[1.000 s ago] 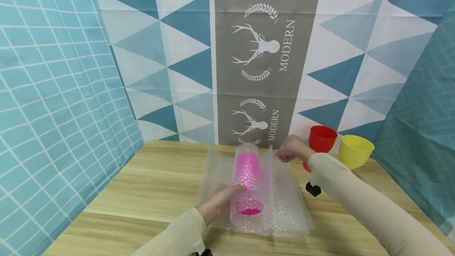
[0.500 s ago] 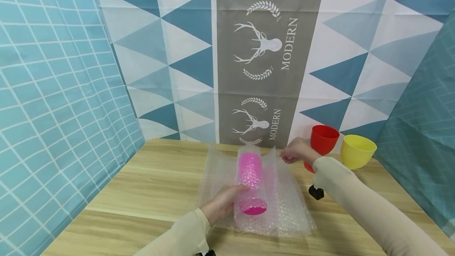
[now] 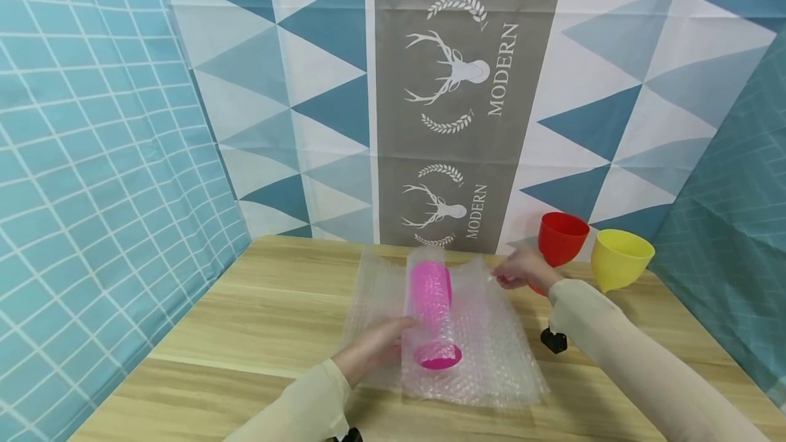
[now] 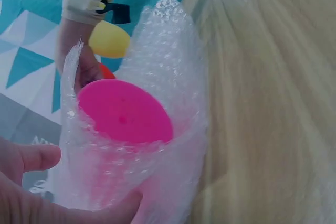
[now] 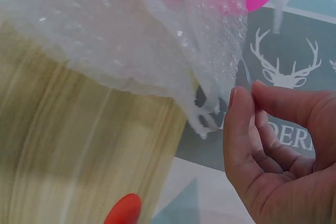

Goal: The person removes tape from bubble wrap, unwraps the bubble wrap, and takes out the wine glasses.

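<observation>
A pink goblet [image 3: 432, 302] lies on its side in a sheet of clear bubble wrap [image 3: 503, 360], one layer folded over it. Its round base [image 4: 126, 111] faces the near side, uncovered in the left wrist view. My left hand [image 3: 377, 346] holds the wrap along the goblet's left side, its thumb [image 4: 123, 208] pressed on the film. Beyond the goblet's right side, my right hand [image 3: 522, 268] pinches a corner of the wrap between thumb and index finger, seen closely in the right wrist view [image 5: 278, 145]. The left hand's other fingertips are partly hidden.
A red goblet [image 3: 561, 241] and a yellow goblet [image 3: 621, 258] stand at the back right of the wooden table [image 3: 264, 319], close to my right forearm. Patterned cloth [image 3: 448, 87] hangs behind the table, with blue checked cloth [image 3: 92, 155] at the left.
My left hand has drawn slightly left off the goblet's stem, with the wrap layer shifting. The right hand has moved slightly right and down, still pinching the wrap's corner.
</observation>
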`<act>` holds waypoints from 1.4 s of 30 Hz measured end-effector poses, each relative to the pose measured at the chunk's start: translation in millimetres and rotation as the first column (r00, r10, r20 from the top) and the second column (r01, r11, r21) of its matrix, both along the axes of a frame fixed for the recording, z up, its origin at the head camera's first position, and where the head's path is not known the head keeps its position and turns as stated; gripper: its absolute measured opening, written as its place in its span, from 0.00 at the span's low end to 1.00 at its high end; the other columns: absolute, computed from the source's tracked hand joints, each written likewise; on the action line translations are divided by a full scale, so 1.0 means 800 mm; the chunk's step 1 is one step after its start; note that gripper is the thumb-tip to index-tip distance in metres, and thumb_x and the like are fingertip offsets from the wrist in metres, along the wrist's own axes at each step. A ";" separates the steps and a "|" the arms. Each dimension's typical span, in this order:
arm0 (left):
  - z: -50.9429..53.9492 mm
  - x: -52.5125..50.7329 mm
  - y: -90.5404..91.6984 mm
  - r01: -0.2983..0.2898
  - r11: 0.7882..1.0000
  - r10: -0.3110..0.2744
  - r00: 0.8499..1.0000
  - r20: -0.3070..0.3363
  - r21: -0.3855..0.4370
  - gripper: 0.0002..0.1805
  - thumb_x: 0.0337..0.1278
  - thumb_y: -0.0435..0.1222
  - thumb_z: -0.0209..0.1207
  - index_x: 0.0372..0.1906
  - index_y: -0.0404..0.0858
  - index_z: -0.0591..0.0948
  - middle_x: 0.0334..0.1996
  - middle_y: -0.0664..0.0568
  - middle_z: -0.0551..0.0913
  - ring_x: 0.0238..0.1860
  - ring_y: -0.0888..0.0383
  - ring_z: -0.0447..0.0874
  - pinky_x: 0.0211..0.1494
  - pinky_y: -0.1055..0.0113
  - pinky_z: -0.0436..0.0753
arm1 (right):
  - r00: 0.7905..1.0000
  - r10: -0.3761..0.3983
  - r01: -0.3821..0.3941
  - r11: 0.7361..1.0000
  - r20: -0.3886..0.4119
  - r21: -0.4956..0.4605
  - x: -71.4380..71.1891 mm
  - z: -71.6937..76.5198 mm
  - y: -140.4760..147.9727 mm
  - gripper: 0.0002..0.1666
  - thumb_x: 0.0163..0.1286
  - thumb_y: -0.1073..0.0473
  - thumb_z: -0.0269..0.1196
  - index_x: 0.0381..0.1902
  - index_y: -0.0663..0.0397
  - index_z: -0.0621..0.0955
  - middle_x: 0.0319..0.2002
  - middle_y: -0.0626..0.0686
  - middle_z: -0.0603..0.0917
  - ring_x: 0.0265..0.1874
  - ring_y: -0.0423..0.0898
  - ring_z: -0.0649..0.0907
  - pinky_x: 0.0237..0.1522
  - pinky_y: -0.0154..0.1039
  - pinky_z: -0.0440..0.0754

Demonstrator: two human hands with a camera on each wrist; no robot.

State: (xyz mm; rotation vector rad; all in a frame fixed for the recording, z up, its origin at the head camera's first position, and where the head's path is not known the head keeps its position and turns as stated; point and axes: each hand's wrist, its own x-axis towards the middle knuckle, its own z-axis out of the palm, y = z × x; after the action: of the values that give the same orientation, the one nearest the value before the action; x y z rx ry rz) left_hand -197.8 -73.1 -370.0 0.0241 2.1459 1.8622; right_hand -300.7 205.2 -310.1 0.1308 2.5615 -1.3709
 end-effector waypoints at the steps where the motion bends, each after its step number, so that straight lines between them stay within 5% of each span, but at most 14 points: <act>1: 0.003 0.000 -0.001 -0.019 0.999 0.018 1.000 -0.017 -0.037 0.23 0.61 0.41 0.56 0.52 0.24 0.77 0.57 0.28 0.74 0.59 0.35 0.73 0.65 0.45 0.74 | 1.000 0.004 -0.004 1.000 -0.004 -0.005 0.000 -0.002 0.001 0.14 0.63 0.65 0.64 0.40 0.75 0.80 0.21 0.50 0.82 0.21 0.40 0.81 0.34 0.36 0.87; 6: 0.019 0.000 0.002 -0.122 0.969 0.097 0.987 -0.125 -0.213 0.31 0.57 0.48 0.59 0.52 0.24 0.71 0.48 0.34 0.78 0.49 0.42 0.78 0.55 0.46 0.79 | 1.000 0.010 -0.010 1.000 -0.003 -0.005 -0.001 -0.010 0.008 0.15 0.64 0.64 0.64 0.41 0.76 0.79 0.20 0.50 0.82 0.20 0.39 0.82 0.32 0.36 0.87; 10: 0.030 -0.003 0.015 -0.176 0.943 0.111 0.966 -0.234 -0.281 0.40 0.53 0.48 0.63 0.61 0.22 0.66 0.58 0.29 0.74 0.57 0.35 0.75 0.59 0.42 0.77 | 1.000 0.019 -0.019 0.999 0.004 -0.039 -0.001 -0.013 0.010 0.16 0.65 0.64 0.63 0.41 0.78 0.79 0.20 0.50 0.83 0.21 0.39 0.83 0.32 0.35 0.87; 20: 0.042 -0.006 0.030 -0.207 0.910 0.043 0.909 -0.415 -0.359 0.49 0.46 0.39 0.69 0.67 0.18 0.56 0.66 0.25 0.63 0.66 0.32 0.66 0.68 0.42 0.70 | 0.998 0.057 -0.050 0.988 0.041 -0.148 0.001 -0.013 0.012 0.21 0.69 0.61 0.59 0.50 0.77 0.76 0.23 0.48 0.85 0.24 0.38 0.85 0.37 0.34 0.87; 30: 0.045 -0.005 0.001 -0.234 0.898 0.030 0.877 -0.480 -0.371 0.42 0.41 0.33 0.67 0.63 0.20 0.62 0.60 0.28 0.71 0.59 0.35 0.73 0.60 0.43 0.78 | 0.995 0.084 -0.072 0.974 0.049 -0.213 0.006 -0.006 0.015 0.25 0.71 0.61 0.57 0.56 0.79 0.71 0.26 0.48 0.85 0.25 0.36 0.84 0.39 0.33 0.87; 38: 0.047 -0.007 -0.026 -0.309 0.845 0.037 0.849 -0.528 -0.437 0.42 0.43 0.32 0.68 0.63 0.17 0.62 0.60 0.24 0.70 0.62 0.31 0.70 0.66 0.42 0.72 | 0.998 0.067 -0.068 0.995 -0.020 -0.068 0.018 0.007 0.016 0.29 0.70 0.54 0.59 0.60 0.72 0.71 0.54 0.68 0.81 0.46 0.53 0.85 0.55 0.42 0.83; 42: 0.046 -0.009 -0.045 -0.343 0.817 0.056 0.846 -0.530 -0.463 0.41 0.43 0.33 0.68 0.61 0.18 0.64 0.57 0.25 0.73 0.59 0.32 0.73 0.63 0.42 0.74 | 0.996 0.078 -0.080 0.996 -0.043 -0.039 0.021 0.013 0.015 0.30 0.69 0.52 0.60 0.60 0.70 0.71 0.55 0.68 0.80 0.50 0.55 0.85 0.54 0.41 0.83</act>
State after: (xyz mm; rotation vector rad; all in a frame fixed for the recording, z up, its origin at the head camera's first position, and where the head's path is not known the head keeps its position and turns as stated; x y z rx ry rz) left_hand -205.3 -108.8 -333.0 0.1697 3.0951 1.3594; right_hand -283.6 217.3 -299.9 -0.0060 2.5411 -1.4099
